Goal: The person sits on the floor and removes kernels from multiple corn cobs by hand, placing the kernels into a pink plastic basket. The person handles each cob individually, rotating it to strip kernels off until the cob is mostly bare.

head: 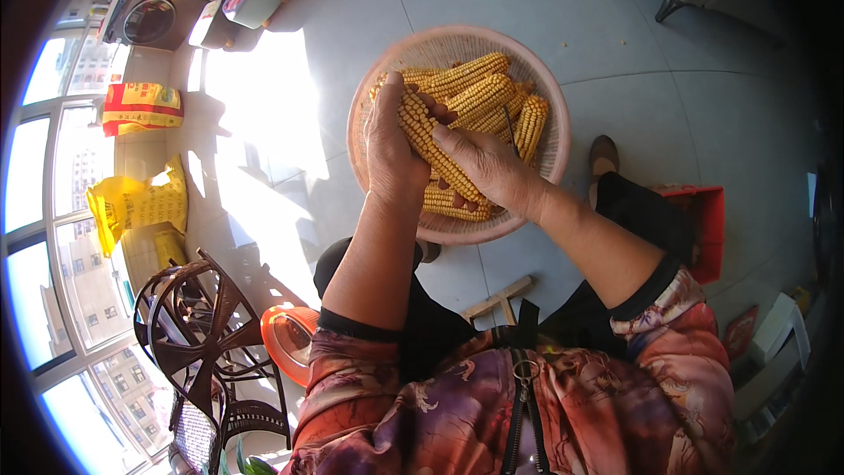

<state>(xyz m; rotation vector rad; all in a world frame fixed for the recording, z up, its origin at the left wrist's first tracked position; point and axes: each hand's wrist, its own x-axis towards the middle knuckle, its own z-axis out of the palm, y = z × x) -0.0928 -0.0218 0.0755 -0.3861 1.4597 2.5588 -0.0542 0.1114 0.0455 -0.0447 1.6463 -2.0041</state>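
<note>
A dried yellow ear of corn (432,142) is held slantwise above a round, pale pink plastic basket (560,145). My left hand (392,138) wraps its upper part, the thumb lying along the kernels. My right hand (484,165) grips the ear lower down, its thumb pressed on the rows. Several more ears of corn (484,95) lie heaped in the basket beneath. A thin dark rod (510,128), perhaps a metal tool, sticks up beside my right hand among the ears; its lower end is hidden.
A red plastic box (711,234) stands right of my leg. An orange basin (287,343) and a dark woven chair (211,343) are at the left. Yellow sacks (142,204) lean by the windows. Part of a wooden stool (498,300) shows between my legs. Loose kernels (564,44) lie on the tiles.
</note>
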